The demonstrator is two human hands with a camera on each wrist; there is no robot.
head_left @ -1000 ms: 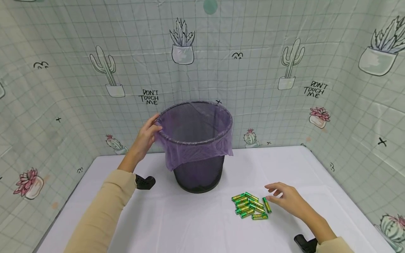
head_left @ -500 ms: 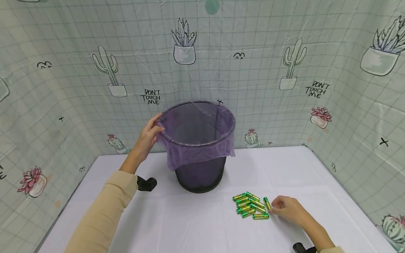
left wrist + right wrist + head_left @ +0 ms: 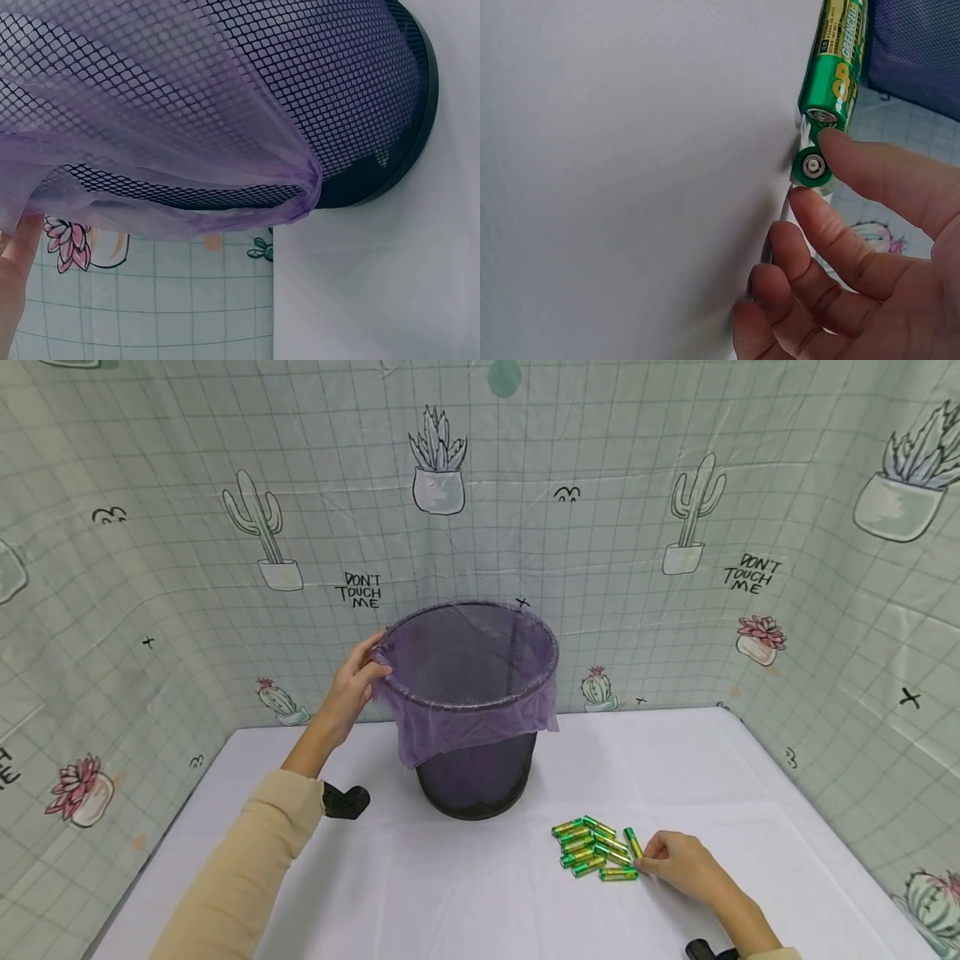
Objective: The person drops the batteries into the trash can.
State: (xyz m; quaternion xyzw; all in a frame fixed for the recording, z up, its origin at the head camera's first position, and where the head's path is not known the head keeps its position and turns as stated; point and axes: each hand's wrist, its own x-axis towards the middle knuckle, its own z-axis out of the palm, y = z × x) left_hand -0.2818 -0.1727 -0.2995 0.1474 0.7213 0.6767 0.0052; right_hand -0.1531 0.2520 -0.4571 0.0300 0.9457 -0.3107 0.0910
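R-most batt [image 3: 633, 842] lies approx fore-aft, far end angled L.

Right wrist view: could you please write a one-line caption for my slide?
Right hand pinches a green battery seen end-on; a GP Greencell battery lies above it in the picture.

There are ten green batteries [image 3: 577, 847] in sight, one black bin [image 3: 476, 785], one purple bag [image 3: 465, 732] and one white desk [image 3: 465, 893].
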